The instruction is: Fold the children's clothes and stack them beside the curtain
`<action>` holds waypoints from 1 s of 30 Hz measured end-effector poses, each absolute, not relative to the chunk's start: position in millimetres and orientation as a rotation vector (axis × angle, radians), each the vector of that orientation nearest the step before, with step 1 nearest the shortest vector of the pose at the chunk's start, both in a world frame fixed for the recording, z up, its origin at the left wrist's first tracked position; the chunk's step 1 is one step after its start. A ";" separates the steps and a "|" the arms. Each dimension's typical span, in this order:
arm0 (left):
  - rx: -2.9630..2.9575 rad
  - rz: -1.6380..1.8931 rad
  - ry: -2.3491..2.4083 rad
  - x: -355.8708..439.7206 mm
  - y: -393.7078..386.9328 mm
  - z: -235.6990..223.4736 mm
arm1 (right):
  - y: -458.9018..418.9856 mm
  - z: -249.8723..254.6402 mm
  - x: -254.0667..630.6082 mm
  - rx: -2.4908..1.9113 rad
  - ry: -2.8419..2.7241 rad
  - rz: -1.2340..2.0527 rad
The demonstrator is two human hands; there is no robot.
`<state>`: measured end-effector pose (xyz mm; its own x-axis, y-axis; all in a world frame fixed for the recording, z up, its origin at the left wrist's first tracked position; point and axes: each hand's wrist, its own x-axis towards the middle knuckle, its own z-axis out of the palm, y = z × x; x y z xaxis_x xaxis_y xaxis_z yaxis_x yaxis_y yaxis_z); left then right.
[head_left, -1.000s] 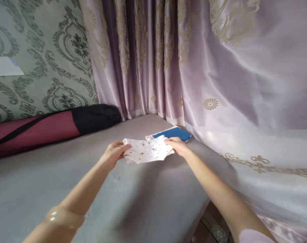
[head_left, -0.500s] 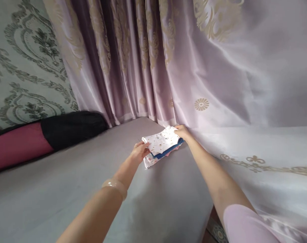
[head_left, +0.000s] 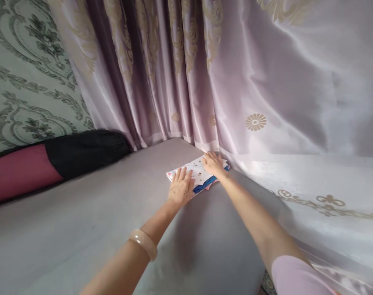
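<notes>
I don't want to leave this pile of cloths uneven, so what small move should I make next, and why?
I'd probably ease the spotted white cloth slightly toward you: the blue cloth beneath shows past its near edge, and your left hand and right hand both lie palm down on the pile.

A grey surface (head_left: 103,213) bears cloths (head_left: 197,171) and a bag (head_left: 57,162).
</notes>
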<state>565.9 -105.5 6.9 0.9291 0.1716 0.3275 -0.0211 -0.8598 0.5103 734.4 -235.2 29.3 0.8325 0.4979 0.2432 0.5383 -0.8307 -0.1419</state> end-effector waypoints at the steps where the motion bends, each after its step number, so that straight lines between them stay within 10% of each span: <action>1: 2.611 0.420 0.103 565.1 -107.3 4.3 | -230.8 27.2 734.1 -2.826 -0.782 -0.220; 16: 2.765 0.060 0.093 529.5 -90.9 3.3 | -217.9 29.7 730.9 -3.051 -0.570 0.164; 30: 2.773 0.112 0.734 297.5 51.5 -3.6 | -202.1 11.1 663.7 -2.691 -1.364 -0.346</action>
